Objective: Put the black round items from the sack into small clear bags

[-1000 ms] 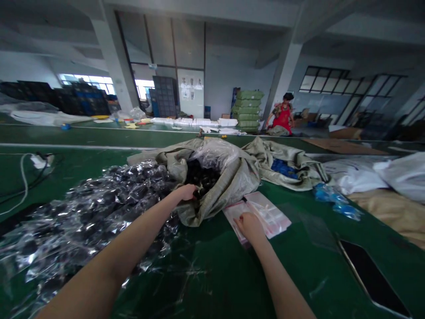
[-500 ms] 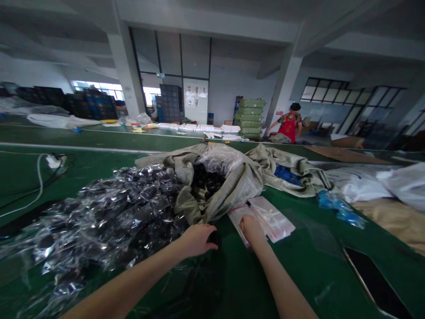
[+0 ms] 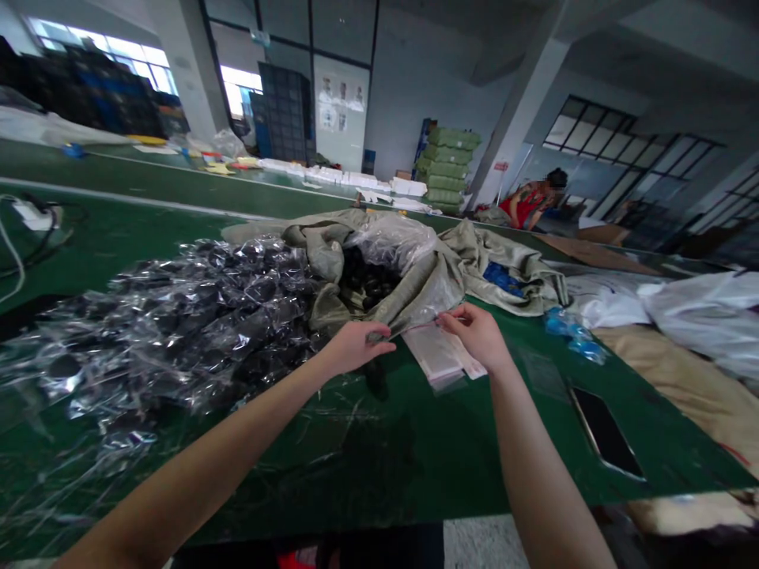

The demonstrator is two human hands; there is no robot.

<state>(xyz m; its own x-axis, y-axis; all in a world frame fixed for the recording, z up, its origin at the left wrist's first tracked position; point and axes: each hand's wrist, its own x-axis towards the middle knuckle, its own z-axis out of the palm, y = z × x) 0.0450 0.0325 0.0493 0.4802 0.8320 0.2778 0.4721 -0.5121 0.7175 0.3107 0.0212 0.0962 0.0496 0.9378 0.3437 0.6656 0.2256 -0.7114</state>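
Observation:
My left hand (image 3: 360, 345) pinches one side of a clear plastic bag (image 3: 409, 328), left of the stack of flat bags. At the other side of that bag, my right hand (image 3: 471, 328) has its fingers pressed together on the edge. Beneath and between the hands lies the stack of clear flat bags (image 3: 432, 354). An open sack (image 3: 436, 288) with black round pieces (image 3: 368, 283) inside stands just beyond the hands. To the left spreads a large heap of black pieces wrapped in clear plastic (image 3: 219, 316).
A phone (image 3: 606, 431) lies on the green table (image 3: 439, 466) at the right. Behind it are small blue wrapped items (image 3: 575, 336), a second sack (image 3: 534, 280) with blue contents and white bags (image 3: 700, 312). A person in red (image 3: 525, 204) bends over at the back right.
The view has tilted down. My right hand has risen from the stack and now grips a clear bag, and my left hand has closed on its other side. The person at the back has bent down.

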